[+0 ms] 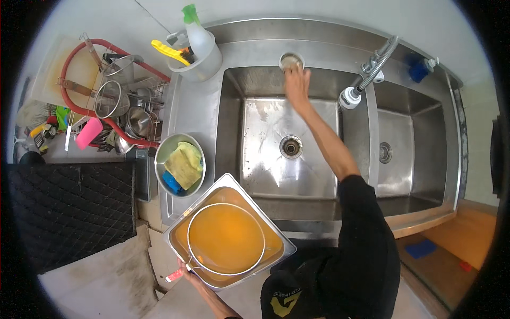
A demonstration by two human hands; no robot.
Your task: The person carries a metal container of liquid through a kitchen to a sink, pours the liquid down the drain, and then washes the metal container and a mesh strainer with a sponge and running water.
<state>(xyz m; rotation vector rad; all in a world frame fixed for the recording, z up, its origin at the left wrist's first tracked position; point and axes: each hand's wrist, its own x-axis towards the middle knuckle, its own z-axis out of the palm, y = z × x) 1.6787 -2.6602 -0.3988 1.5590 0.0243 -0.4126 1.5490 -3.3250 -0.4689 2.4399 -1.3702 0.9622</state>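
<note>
My left hand (185, 270) grips the near-left edge of a deep square steel pan (287, 247), held in front of the sink. Orange-brown liquid (226, 234) fills much of the pan. A round wire-rimmed strainer (264, 239) rests in it, its red-and-white handle (174, 275) sticking out beside my left hand. My right arm stretches across the large sink basin (265, 170). At the basin's back ledge my right hand (296, 85) has its fingers closed on a small round dish (291, 55); its contents are partly hidden by my fingers.
Left of the basin stands a bowl (159, 159) with sponges and cloths. Behind it is a tub (204, 69) with a spray bottle (197, 37) and yellow-handled brush (169, 51). A utensil rack (154, 95) stands far left. The spring-hose faucet (380, 61) overhangs the divider beside the smaller basin (396, 175).
</note>
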